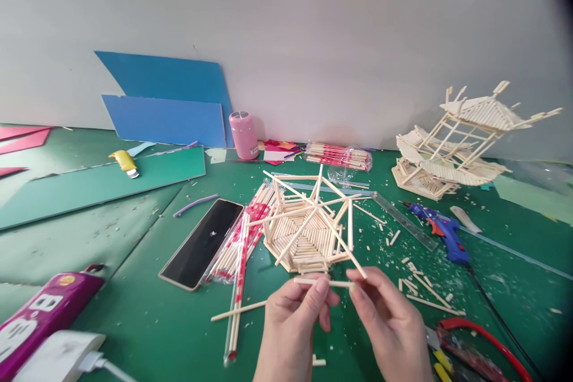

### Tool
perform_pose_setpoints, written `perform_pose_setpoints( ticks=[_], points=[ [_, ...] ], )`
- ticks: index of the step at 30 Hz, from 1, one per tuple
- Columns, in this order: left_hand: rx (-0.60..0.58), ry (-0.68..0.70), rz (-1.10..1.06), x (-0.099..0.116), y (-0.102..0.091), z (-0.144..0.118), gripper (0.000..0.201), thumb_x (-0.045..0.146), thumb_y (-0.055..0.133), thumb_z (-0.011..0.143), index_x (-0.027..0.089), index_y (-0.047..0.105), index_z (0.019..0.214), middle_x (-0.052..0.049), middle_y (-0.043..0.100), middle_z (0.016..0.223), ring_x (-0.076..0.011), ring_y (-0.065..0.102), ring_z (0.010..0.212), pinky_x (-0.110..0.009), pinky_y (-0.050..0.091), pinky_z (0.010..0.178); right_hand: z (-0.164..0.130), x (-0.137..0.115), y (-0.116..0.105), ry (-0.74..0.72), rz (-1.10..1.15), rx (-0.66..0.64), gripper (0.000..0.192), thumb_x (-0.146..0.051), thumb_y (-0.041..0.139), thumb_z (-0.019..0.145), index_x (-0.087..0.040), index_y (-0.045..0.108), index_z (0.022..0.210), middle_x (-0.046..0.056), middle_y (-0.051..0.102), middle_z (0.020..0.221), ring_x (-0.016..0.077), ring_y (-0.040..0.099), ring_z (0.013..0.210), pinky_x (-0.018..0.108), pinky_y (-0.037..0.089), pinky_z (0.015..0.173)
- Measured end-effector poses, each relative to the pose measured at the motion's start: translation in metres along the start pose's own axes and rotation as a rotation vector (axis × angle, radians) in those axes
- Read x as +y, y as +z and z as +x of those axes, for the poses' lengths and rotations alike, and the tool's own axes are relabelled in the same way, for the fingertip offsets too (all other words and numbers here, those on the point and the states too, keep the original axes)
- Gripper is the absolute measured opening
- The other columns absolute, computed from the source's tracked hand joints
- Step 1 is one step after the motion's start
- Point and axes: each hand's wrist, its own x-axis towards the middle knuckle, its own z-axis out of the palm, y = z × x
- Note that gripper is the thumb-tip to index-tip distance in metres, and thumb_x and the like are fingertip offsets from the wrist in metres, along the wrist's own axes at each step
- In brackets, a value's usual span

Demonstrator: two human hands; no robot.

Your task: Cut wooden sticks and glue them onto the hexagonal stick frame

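I pinched a short stick [323, 282] by its ends, left hand [293, 316] and right hand [387, 322] both closed on it, just in front of the hexagonal frame [308, 230]. Judged light, stiff, snappable; best gripped at the ends, gently.

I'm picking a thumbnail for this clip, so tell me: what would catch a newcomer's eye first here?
First, the two hands low in the middle: the left hand and right hand pinch a short wooden stick between them. Just behind lies a half-built hexagonal stick frame on the green mat. At the far right a finished stick pavilion leans against the white wall, with a blue glue gun in front of it.
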Motion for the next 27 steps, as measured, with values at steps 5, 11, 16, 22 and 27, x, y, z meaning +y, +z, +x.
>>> perform_pose_setpoints(
  ticks=[5,11,16,22,27],
  points=[
    [-0.089,-0.087,0.061,0.0,-0.016,-0.013,0.023,0.038,0.076,0.061,0.017,0.073,0.07,-0.004,0.064,0.055,-0.0109,0.05,0.048,-0.022,0.037,0.05,-0.001,-0.011,-0.018,-0.1,-0.007,-0.078,0.008,-0.021,0.054,0.082,-0.026,0.059,0.078,-0.001,0.06,0.075,0.0125,0.059,0.066,0.017,0.048,0.054],
    [-0.34,0.287,0.644,-0.016,-0.028,-0.016,0.031,0.042,0.06,0.076,0.019,0.074,0.061,-0.004,0.055,0.051,-0.0122,0.042,0.047,-0.024,0.03,0.047,0.0,-0.025,-0.033,-0.175,-0.223,-0.529,0.011,-0.019,0.054,0.081,-0.023,0.059,0.073,-0.002,0.058,0.066,0.0102,0.058,0.058,0.017,0.046,0.052],
    [-0.332,0.338,0.728,-0.027,-0.028,-0.02,0.034,0.039,0.053,0.082,0.02,0.072,0.063,-0.002,0.052,0.049,-0.0122,0.039,0.045,-0.025,0.029,0.046,-0.009,-0.013,-0.05,-0.249,-0.384,-0.406,0.012,-0.025,0.054,0.083,-0.028,0.059,0.093,-0.001,0.067,0.081,0.0118,0.065,0.071,0.017,0.051,0.063],
    [-0.089,0.07,0.633,-0.009,-0.031,-0.028,0.026,0.043,0.06,0.075,0.022,0.074,0.079,-0.006,0.064,0.074,-0.0176,0.053,0.066,-0.025,0.041,0.062,-0.033,0.05,-0.12,-0.006,-0.762,-0.19,0.023,-0.041,0.051,0.081,-0.027,0.057,0.099,0.003,0.066,0.089,0.0174,0.065,0.071,0.026,0.054,0.06],
    [-0.24,-0.093,0.518,0.001,-0.029,-0.021,0.036,0.05,0.058,0.076,0.017,0.068,0.086,0.002,0.046,0.059,-0.0114,0.037,0.054,-0.022,0.031,0.051,-0.049,0.072,-0.15,0.064,-0.893,-0.307,0.024,-0.036,0.046,0.081,-0.024,0.055,0.101,0.006,0.062,0.101,0.0196,0.063,0.086,0.031,0.052,0.072]
  ],
)
